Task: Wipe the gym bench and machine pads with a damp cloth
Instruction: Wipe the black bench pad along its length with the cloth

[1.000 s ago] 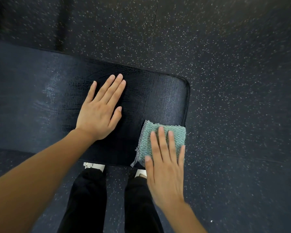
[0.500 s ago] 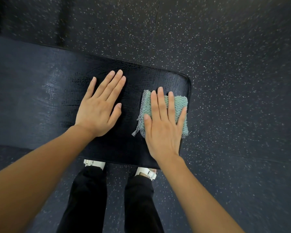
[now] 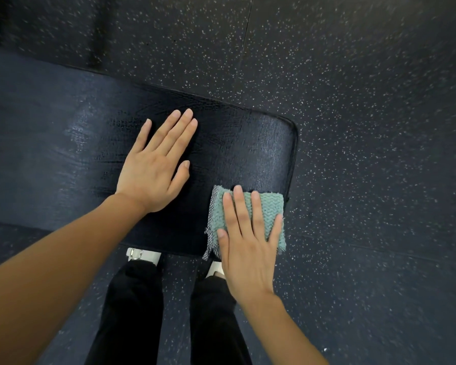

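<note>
A dark padded gym bench (image 3: 63, 154) runs from the left edge to its rounded right end near the middle of the view. My left hand (image 3: 153, 169) lies flat on the pad with its fingers spread and holds nothing. A folded teal knitted cloth (image 3: 270, 206) sits at the bench's near right corner and partly hangs over the near edge. My right hand (image 3: 245, 248) presses flat on the cloth, fingers pointing away from me, and covers its near half. The pad shows a damp sheen around the hands.
Dark speckled rubber floor (image 3: 366, 101) surrounds the bench on the far side and the right. My legs in black trousers (image 3: 132, 312) and white shoes (image 3: 142, 255) stand right against the bench's near edge.
My right hand pushed the cloth away across the pad, then pulled it back to the near right corner. My left hand has stayed in place.
</note>
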Demonstrator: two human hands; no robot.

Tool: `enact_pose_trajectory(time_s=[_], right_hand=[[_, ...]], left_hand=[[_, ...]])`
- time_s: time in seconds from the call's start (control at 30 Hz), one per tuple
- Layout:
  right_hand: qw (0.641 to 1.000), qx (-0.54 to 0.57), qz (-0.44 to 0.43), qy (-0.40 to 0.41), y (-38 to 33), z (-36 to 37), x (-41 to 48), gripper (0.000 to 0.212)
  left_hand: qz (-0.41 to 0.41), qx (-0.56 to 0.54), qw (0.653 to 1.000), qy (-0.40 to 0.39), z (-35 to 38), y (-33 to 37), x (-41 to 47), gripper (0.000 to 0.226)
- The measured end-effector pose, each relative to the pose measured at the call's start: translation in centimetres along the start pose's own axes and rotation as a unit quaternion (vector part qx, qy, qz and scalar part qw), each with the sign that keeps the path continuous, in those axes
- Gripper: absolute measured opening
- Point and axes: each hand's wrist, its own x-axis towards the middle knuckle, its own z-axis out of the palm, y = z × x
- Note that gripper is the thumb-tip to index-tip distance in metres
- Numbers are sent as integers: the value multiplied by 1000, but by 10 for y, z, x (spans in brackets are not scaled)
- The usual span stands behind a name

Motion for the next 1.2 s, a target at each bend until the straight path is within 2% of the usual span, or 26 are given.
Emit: enact_pose_trajectory(time_s=[0.3, 0.67, 0.8, 0.87, 1.03, 1.2], right_hand=[[1000, 10, 19, 17, 7, -15, 77, 55], [1000, -12, 7, -1, 0, -7, 13, 57], [1000, -16, -5, -8, -4, -2, -7, 65], [999, -29, -11, -6, -3, 0, -4, 69], [999, -30, -30, 6, 9, -4, 25, 61], [996, -9, -90, 18, 41, -15, 66, 56]], left_hand=[[2, -7, 1000, -6, 0, -1, 0, 63], [7, -16, 1000, 2, 1, -2, 0, 63], [0, -13, 1000, 8, 4, 0, -2, 62], [-5, -10, 1000, 10, 5, 2, -3, 61], [-38, -16, 999, 13, 7, 15, -10, 61], [-81, -13, 996, 19, 12, 43, -18, 61]])
